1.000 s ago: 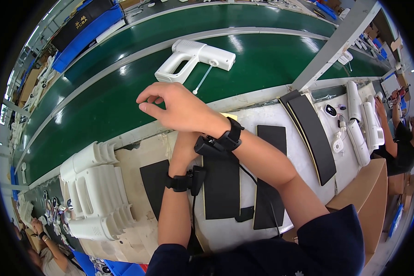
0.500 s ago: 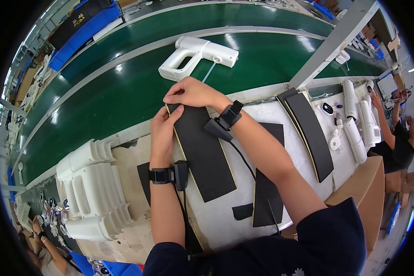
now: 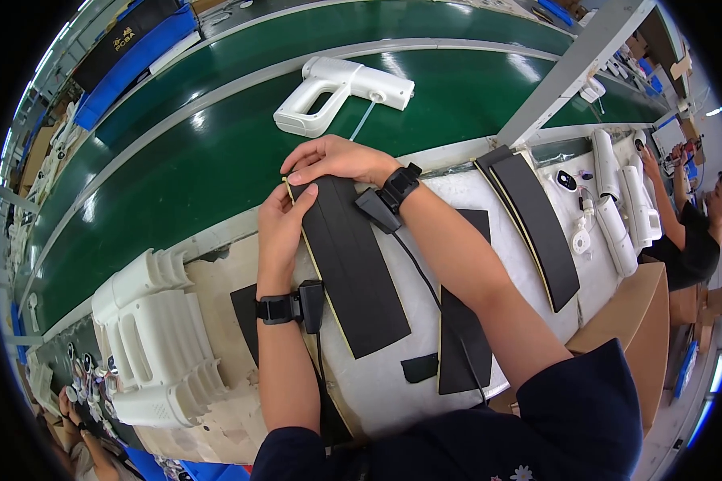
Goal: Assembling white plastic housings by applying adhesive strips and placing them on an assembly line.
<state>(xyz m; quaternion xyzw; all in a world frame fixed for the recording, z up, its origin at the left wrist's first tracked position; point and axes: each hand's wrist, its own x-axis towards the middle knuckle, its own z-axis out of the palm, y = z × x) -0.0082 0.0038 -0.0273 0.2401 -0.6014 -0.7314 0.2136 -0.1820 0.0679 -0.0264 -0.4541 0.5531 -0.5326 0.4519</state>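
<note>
A long black foam sheet point(image 3: 357, 276) with a pale yellow edge lies slantwise on the white padded bench in front of me. My left hand point(image 3: 277, 232) grips its far left corner, thumb on top and fingers at the edge. Bent over the same corner, my right hand point(image 3: 341, 160) has its thumb and fingertips closed at the far edge, where a small yellowish bit shows. A faint line runs lengthwise along the sheet. Another black sheet point(image 3: 461, 353) rests under my right forearm, and a third dark piece point(image 3: 245, 321) is partly hidden by my left forearm.
Beyond the bench, a white gun-shaped device point(image 3: 337, 92) lies on the green conveyor point(image 3: 217, 176). Nested white shells point(image 3: 156, 345) stand at left. Stacked black strips point(image 3: 537, 232) lie at right, near a cardboard box point(image 3: 630, 321) and a grey post point(image 3: 578, 76). Co-workers sit on both sides.
My right fingers have shifted slightly at the corner, and a small yellowish bit now shows there. A lengthwise line has appeared on the sheet. The whole view has shifted a little.
</note>
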